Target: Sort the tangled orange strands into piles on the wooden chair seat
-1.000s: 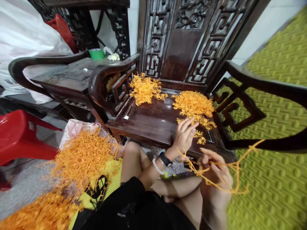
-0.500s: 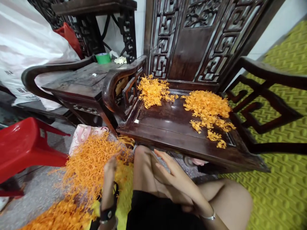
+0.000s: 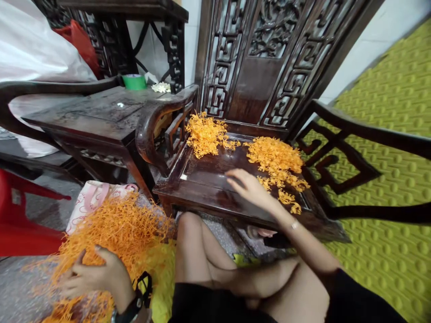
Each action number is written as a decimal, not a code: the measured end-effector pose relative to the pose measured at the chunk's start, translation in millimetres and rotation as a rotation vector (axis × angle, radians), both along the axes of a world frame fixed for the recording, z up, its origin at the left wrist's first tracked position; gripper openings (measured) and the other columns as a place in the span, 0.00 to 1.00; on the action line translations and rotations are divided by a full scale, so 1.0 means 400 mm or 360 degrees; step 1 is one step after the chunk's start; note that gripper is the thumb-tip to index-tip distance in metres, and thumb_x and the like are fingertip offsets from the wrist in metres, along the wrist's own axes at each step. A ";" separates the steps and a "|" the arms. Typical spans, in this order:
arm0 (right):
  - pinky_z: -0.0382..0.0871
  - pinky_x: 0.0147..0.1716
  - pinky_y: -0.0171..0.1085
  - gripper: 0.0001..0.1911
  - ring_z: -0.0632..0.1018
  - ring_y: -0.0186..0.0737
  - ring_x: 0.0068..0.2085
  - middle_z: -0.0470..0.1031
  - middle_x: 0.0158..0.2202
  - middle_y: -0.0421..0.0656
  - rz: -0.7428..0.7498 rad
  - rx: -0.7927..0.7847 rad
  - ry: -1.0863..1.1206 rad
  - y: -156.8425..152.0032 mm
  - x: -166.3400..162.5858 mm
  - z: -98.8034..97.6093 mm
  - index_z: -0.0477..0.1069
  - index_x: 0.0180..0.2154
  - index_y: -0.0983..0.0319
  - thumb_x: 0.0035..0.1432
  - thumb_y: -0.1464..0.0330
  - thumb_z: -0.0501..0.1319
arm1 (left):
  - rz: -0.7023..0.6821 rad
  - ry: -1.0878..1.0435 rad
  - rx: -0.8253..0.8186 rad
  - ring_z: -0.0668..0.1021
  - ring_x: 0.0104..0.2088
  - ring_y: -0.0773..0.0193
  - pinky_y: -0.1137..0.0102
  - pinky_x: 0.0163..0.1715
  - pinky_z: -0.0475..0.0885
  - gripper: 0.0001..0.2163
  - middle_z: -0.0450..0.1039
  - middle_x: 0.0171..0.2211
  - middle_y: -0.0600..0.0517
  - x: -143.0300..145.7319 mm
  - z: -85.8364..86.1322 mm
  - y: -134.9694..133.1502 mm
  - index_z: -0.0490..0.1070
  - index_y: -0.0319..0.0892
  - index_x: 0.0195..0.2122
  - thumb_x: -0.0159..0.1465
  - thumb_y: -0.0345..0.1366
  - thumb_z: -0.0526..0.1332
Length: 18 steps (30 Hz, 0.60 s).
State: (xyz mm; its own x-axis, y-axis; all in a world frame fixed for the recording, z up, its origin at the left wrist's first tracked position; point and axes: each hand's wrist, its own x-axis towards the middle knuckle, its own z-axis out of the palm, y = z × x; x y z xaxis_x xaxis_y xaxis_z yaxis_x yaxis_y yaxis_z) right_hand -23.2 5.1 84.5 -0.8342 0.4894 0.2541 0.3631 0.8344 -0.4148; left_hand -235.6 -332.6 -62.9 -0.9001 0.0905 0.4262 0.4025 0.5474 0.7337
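Note:
My left hand, with fingers spread, is over a large heap of thin orange strands at the lower left; nothing shows in its grasp. My right hand is stretched over the seat of a dark carved wooden chair, its fingers apart and holding nothing I can see. Beyond it on the seat are two piles of small curled orange pieces, a left pile by the armrest and a right pile that trails forward. Whether the right fingertips touch the wood I cannot tell.
A dark side table holds a green tape roll and a small pale cluster. A pink-and-white bag stands behind the orange heap. A red stool is at far left, and yellow textured matting lies at right.
My right hand has moved from above my lap forward onto or over the chair seat. My left hand has shifted left and down over the strands, its fingers now spread. The view has turned slightly.

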 end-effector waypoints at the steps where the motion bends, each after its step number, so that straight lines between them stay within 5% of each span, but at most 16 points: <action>1: 0.61 0.59 0.46 0.18 0.69 0.44 0.56 0.70 0.54 0.50 -0.0134 0.0085 -0.0137 0.064 -0.040 0.007 0.67 0.53 0.65 0.64 0.65 0.54 | 0.0216 0.0046 0.0084 0.58 0.60 0.29 0.24 0.51 0.44 0.17 0.67 0.48 0.52 0.009 0.012 0.025 0.59 0.61 0.50 0.59 0.39 0.57; 3: 0.55 0.61 0.46 0.25 0.61 0.50 0.62 0.61 0.61 0.57 -0.0442 0.0147 -0.0319 0.169 -0.127 0.005 0.60 0.58 0.71 0.62 0.68 0.56 | 0.0250 0.0176 0.0199 0.66 0.56 0.36 0.33 0.53 0.55 0.11 0.68 0.47 0.50 0.028 0.062 0.096 0.65 0.56 0.47 0.62 0.39 0.56; 6: 0.59 0.57 0.48 0.28 0.63 0.57 0.61 0.60 0.59 0.66 -0.0642 0.0133 -0.0386 0.242 -0.241 -0.029 0.59 0.57 0.78 0.61 0.66 0.57 | -0.0494 0.0483 0.0290 0.75 0.45 0.50 0.48 0.50 0.66 0.09 0.74 0.42 0.48 0.061 0.188 0.245 0.70 0.47 0.45 0.65 0.36 0.54; 9: 0.60 0.54 0.47 0.22 0.66 0.56 0.57 0.64 0.55 0.66 -0.0704 0.0139 -0.0375 0.235 -0.300 -0.080 0.61 0.54 0.77 0.64 0.67 0.52 | -0.1197 0.0710 -0.0038 0.70 0.53 0.52 0.54 0.55 0.63 0.14 0.72 0.51 0.46 0.082 0.309 0.425 0.69 0.46 0.52 0.67 0.34 0.53; 11: 0.61 0.53 0.45 0.20 0.69 0.53 0.55 0.67 0.53 0.65 -0.0698 0.0136 -0.0353 0.213 -0.308 -0.108 0.62 0.52 0.76 0.65 0.69 0.47 | -0.1444 0.0821 -0.0379 0.64 0.60 0.50 0.55 0.58 0.61 0.20 0.66 0.59 0.45 0.081 0.356 0.558 0.63 0.43 0.60 0.67 0.31 0.50; 15: 0.64 0.48 0.40 0.17 0.74 0.49 0.48 0.72 0.48 0.61 -0.0619 0.0086 -0.0336 0.169 -0.280 -0.134 0.65 0.50 0.73 0.64 0.70 0.48 | -0.1692 0.0878 -0.1060 0.53 0.67 0.50 0.52 0.63 0.50 0.28 0.50 0.68 0.44 0.047 0.359 0.806 0.56 0.39 0.65 0.63 0.22 0.48; 18: 0.64 0.48 0.40 0.17 0.75 0.50 0.48 0.74 0.47 0.59 -0.0581 0.0067 -0.0328 0.135 -0.246 -0.142 0.65 0.49 0.71 0.64 0.67 0.49 | -0.1756 0.0836 -0.1192 0.56 0.66 0.50 0.47 0.63 0.47 0.26 0.56 0.65 0.44 0.008 0.322 0.915 0.64 0.40 0.60 0.60 0.21 0.49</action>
